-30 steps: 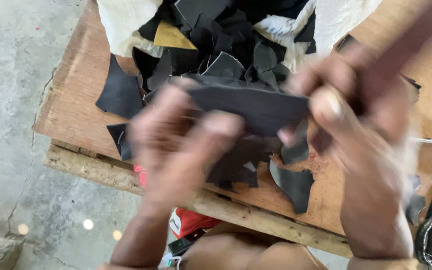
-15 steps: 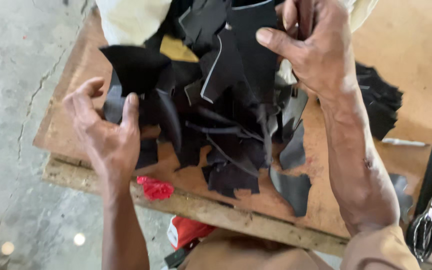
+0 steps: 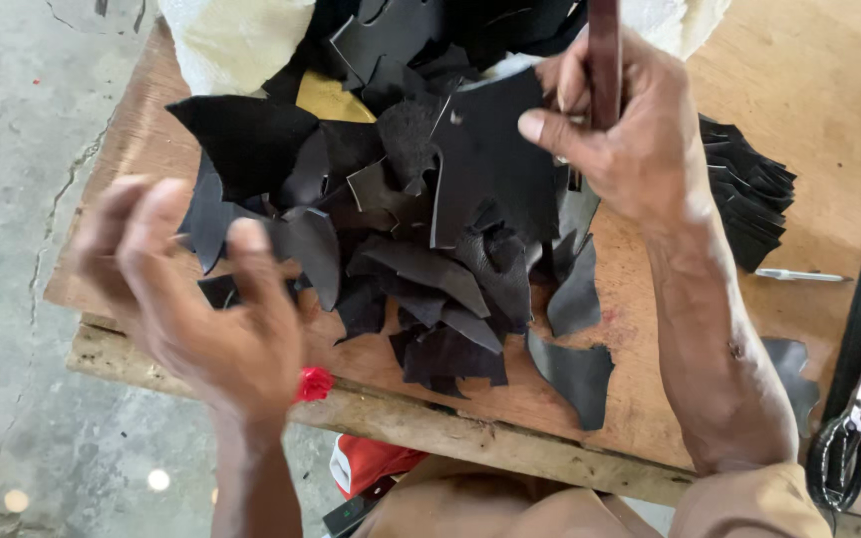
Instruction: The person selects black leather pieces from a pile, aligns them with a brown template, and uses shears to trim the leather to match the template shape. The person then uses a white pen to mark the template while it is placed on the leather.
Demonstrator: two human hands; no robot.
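Fingers of my right hand [image 3: 630, 139] pinch a black leather piece [image 3: 495, 164] at twelve o'clock, lifted clear since a moment ago; my left hand [image 3: 201, 299], now empty and spread, hovers at eight o'clock beside the scrap pile [image 3: 421, 289] on the bench [image 3: 650, 399].

Leather scraps [image 3: 421, 269] are heaped on the wooden table [image 3: 799, 120]; a stacked pile [image 3: 749, 199] (neatly layered) is placed to their right.

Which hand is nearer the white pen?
Right. The right hand is over the black scraps, just left of the pen; the left hand hovers at the table's far-left edge.
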